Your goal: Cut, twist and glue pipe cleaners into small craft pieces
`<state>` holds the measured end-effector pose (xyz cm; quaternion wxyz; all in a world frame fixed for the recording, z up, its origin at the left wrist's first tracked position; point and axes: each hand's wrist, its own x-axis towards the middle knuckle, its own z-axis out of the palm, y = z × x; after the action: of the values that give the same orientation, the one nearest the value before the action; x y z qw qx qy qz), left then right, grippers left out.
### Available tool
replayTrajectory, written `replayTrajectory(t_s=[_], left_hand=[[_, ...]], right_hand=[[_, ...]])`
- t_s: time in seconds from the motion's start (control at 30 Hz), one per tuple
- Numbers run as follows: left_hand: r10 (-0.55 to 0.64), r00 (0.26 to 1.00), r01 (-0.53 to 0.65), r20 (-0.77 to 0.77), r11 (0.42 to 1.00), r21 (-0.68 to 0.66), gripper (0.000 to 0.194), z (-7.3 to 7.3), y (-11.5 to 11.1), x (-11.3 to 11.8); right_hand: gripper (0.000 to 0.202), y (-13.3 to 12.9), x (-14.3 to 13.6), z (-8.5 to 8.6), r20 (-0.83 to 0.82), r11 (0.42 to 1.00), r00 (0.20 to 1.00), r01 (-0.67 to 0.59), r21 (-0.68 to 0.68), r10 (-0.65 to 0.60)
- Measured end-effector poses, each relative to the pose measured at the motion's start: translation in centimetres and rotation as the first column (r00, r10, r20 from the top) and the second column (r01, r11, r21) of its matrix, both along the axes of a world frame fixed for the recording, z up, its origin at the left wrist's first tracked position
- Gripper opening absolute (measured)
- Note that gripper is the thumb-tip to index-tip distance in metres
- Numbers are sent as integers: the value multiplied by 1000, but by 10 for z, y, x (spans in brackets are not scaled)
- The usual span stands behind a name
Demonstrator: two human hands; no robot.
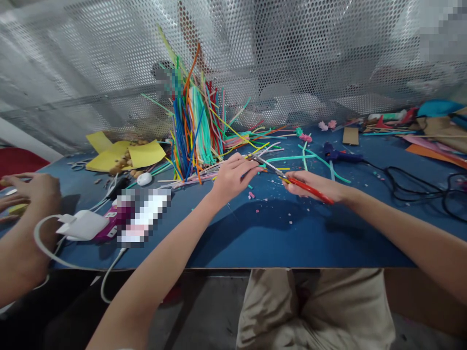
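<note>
My right hand [304, 183] is closed around red-handled scissors [314, 190], whose blades stand apart and point left toward my other hand. My left hand [235, 176] has its fingers drawn together close by the blade tips; whatever they pinch is too small or hidden to make out. Behind both hands lie loose pipe cleaners, among them a teal one [288, 158] and a green one [333, 171]. Small pink clippings [251, 195] are scattered on the blue tabletop [262, 243] below the scissors.
A thick upright bunch of colourful pipe cleaners [199, 131] stands against the perforated metal screen [292, 58]. A dark blue glue gun [341, 154] trails a black cord at right. Leftward are a phone [146, 216], a white charger [85, 224], yellow sheets [148, 154] and another person's hand [42, 189].
</note>
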<state>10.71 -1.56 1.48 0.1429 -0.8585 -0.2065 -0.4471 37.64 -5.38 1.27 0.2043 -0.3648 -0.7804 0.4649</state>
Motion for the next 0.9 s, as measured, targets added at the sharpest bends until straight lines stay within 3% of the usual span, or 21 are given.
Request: replayTrajectory(t_s=[0.27, 0.57, 0.63, 0.73, 0.83, 0.9], left_hand=[[3, 999, -1, -47, 1000, 25, 22, 3, 0, -2], [30, 997, -29, -76, 999, 21, 18, -1, 6, -2], [45, 995, -44, -86, 999, 15, 17, -3, 7, -1], [63, 993, -66, -103, 998, -22, 18, -4, 5, 2], [81, 990, -88, -119, 995, -56, 19, -4, 0, 6], [85, 988, -93, -127, 994, -61, 17, -5, -3, 8]], right_hand=[[47, -1, 0, -4, -59, 999, 998, -3, -33, 1], [49, -1, -12, -11, 41, 937, 936, 348, 22, -349], [49, 9, -5, -10, 72, 894, 897, 423, 150, -437], [46, 31, 20, -10, 162, 749, 788, 469, 468, -594], [37, 56, 54, -13, 308, 659, 656, 391, 643, -689], [36, 68, 72, -16, 339, 634, 643, 302, 712, -687]])
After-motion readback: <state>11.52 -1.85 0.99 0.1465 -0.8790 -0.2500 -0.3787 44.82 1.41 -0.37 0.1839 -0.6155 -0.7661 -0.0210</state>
